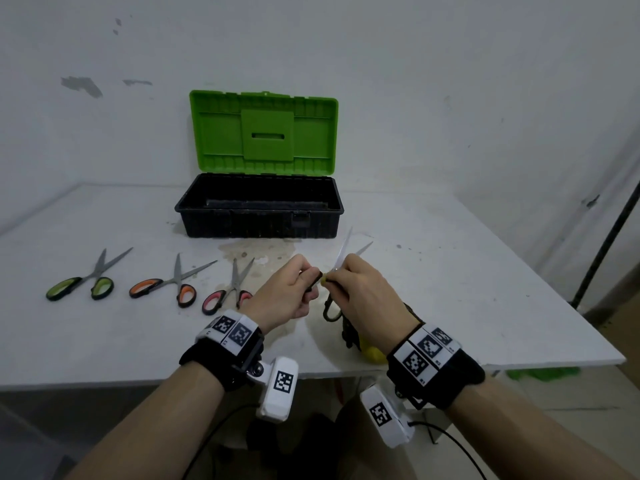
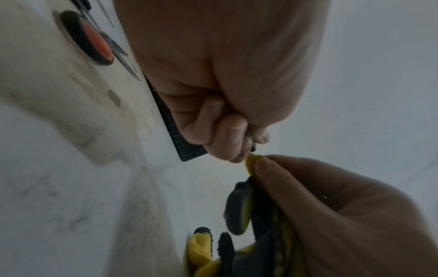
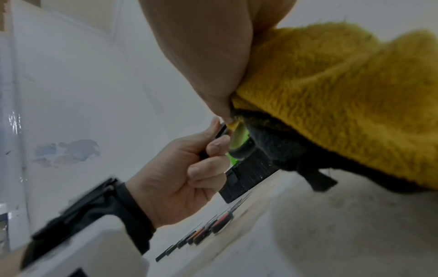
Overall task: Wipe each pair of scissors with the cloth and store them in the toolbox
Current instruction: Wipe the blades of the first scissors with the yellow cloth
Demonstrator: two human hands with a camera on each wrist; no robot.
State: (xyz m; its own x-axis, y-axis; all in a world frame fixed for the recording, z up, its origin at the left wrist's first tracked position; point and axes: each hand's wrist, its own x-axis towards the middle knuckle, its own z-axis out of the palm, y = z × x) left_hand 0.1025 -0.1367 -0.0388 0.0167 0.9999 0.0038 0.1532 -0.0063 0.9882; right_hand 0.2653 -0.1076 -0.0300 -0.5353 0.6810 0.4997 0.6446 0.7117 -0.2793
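My left hand [image 1: 306, 284] grips one black handle of a pair of scissors [image 1: 342, 252] held above the table, blades spread and pointing away. The other handle loop [image 1: 330, 310] hangs below, showing green lining [image 3: 239, 138] in the right wrist view. My right hand [image 1: 334, 278] pinches a yellow and dark cloth [image 1: 372, 353] onto the scissors near the pivot; the cloth fold [image 2: 250, 165] sits between its thumb and fingers. The rest of the cloth [image 3: 343, 90] hangs under the palm. Behind stands the toolbox [image 1: 194, 216], black, empty, with its green lid [image 1: 263, 133] up.
Three more pairs lie in a row left of my hands: green-handled scissors [image 1: 79, 285], orange-handled scissors [image 1: 166, 284] and pink-handled scissors [image 1: 227, 296]. A brownish stain [image 1: 256, 249] marks the white table in front of the box. The table's front edge [image 1: 138, 379] runs just below my wrists.
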